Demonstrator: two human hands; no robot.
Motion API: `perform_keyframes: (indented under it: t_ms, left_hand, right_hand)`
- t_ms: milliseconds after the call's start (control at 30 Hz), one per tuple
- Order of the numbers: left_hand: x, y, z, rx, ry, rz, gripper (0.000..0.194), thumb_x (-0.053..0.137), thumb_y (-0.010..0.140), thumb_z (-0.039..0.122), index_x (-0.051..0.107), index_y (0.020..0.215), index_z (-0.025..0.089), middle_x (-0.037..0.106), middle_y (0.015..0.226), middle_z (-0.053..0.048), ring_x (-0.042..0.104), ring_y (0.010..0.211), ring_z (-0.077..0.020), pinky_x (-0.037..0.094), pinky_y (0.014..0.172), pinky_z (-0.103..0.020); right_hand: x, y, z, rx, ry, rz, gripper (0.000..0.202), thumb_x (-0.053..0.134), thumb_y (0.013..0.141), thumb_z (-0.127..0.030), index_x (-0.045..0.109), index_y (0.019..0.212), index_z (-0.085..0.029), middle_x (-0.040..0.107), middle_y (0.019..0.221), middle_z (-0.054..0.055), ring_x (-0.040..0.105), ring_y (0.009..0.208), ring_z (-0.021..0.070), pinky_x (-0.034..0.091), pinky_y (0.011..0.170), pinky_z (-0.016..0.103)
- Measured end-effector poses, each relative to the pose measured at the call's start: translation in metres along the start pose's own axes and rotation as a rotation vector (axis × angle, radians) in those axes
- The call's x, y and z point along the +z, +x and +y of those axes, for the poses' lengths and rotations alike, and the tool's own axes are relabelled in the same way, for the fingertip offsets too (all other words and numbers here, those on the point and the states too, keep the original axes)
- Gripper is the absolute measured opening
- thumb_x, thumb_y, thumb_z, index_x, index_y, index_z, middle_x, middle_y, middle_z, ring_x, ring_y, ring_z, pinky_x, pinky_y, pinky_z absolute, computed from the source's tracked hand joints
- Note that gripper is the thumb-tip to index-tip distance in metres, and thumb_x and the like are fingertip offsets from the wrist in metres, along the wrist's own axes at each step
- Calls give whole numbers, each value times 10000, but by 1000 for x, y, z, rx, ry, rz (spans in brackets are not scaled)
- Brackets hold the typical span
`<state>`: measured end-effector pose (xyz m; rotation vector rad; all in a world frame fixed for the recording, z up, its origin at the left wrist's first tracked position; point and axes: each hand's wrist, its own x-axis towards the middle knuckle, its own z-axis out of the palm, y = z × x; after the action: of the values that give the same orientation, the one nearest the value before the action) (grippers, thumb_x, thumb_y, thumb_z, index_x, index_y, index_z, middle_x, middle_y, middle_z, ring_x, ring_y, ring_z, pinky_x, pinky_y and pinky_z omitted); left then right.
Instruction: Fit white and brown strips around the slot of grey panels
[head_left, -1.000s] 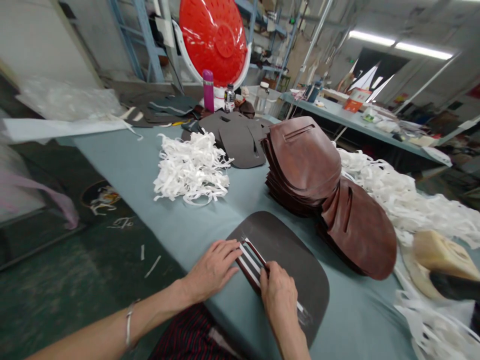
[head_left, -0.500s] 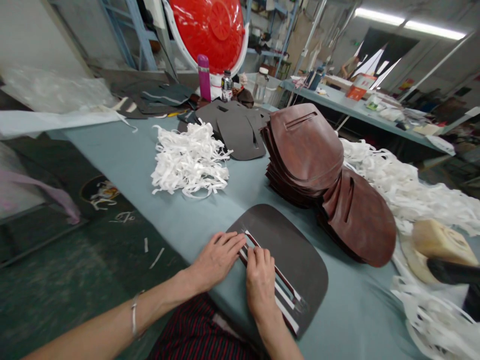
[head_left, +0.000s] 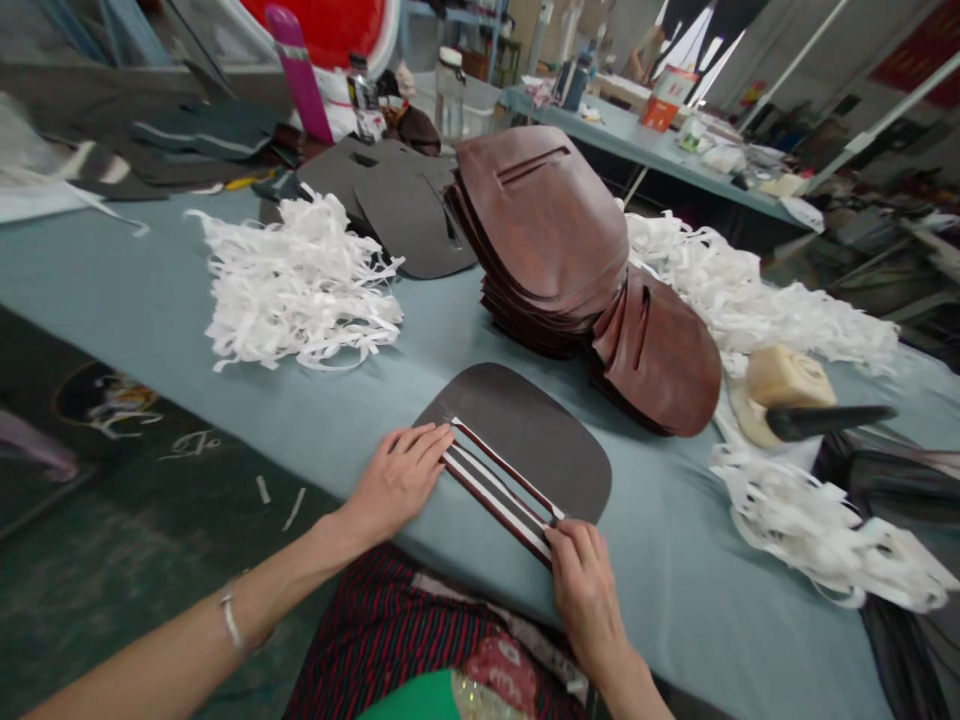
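1. Head view: nearest lay a striped garment [head_left: 356,625] on the person's lap, below the table's edge, and a bracelet [head_left: 231,620] circled the left wrist.

2. Left hand [head_left: 401,478]: its fingers lay nearly straight and close together, tips touching the left end of a dark grey panel [head_left: 529,430].

3. Right hand [head_left: 586,575]: its fingers were bent and bunched at the panel's other end, the thumb beside them. Whether they pinched the edge could not be told.

4. That panel lay on the blue-grey table [head_left: 660,560], near its front edge and between the two hands. A long slot ran through it, lined with brown; white strips [head_left: 487,487] lay along the near side, beside a brown border.

5. Beyond the panel, overlapping stacks of slotted brown pieces [head_left: 547,220] leaned together. To their left spread a white heap of ribbons [head_left: 300,290]; to the right sat a cream block [head_left: 787,378] with a black handle.

6. Farther back lay grey slotted pieces [head_left: 412,215], with a purple bottle [head_left: 300,75] and a clear bottle [head_left: 450,95] behind them.

7. Farthest, a second table [head_left: 615,130] bore an orange-and-white container [head_left: 667,98].
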<state>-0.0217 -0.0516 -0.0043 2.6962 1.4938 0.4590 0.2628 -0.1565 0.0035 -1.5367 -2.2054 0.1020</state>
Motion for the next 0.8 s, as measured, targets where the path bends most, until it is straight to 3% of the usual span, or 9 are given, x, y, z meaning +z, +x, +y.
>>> perform_keyframes:
  t_ms: [100, 200, 367, 500, 633, 800]
  left_hand:
    - [1, 1, -1, -1, -16, 14, 422, 421, 918, 241, 451, 1338, 211, 488, 1386, -74, 447, 1238, -242, 345, 1004, -430]
    - [0, 1, -1, -1, -19, 22, 418, 418, 918, 236, 452, 1335, 219, 489, 1383, -75, 456, 1230, -238, 351, 1002, -426]
    - [-3, 2, 0, -1, -17, 24, 370, 423, 913, 215, 508, 1273, 216, 505, 1364, -75, 455, 1228, -236, 356, 1009, -424]
    - [-5, 2, -1, 4, -25, 37, 356, 439, 899, 195, 534, 1240, 235, 524, 1338, -74, 466, 1214, -232, 377, 991, -423]
    - [-4, 3, -1, 5, -20, 49, 350, 453, 888, 180, 549, 1221, 232, 532, 1330, -77, 474, 1207, -231, 388, 980, -420]
    - [-4, 3, 2, -17, -4, 50, 364, 457, 888, 177, 541, 1236, 242, 530, 1341, -64, 477, 1209, -232, 377, 992, -428]
  right_hand:
    - [1, 9, -3, 111, 86, 40, 156, 429, 903, -86, 551, 971, -158, 551, 979, 91, 495, 915, 194, 453, 785, 341]
    - [11, 31, -16, 112, 66, 35, 231, 415, 891, -67, 535, 1070, -147, 567, 990, 94, 494, 909, 202, 449, 789, 355]
    - [50, 92, -58, 70, -18, -22, 372, 378, 842, -10, 530, 1158, -134, 574, 1038, 116, 477, 921, 232, 448, 760, 375]
    - [76, 122, -83, 12, -110, -11, 305, 360, 874, -59, 591, 1058, -133, 574, 925, 123, 476, 842, 243, 453, 699, 397]
    - [80, 115, -85, -58, -219, 9, 312, 347, 879, -46, 602, 1052, -93, 571, 915, 148, 482, 834, 255, 453, 719, 432]
    - [61, 86, -72, -64, -313, -23, 307, 385, 850, -17, 604, 1065, -32, 574, 950, 180, 495, 876, 272, 454, 761, 430]
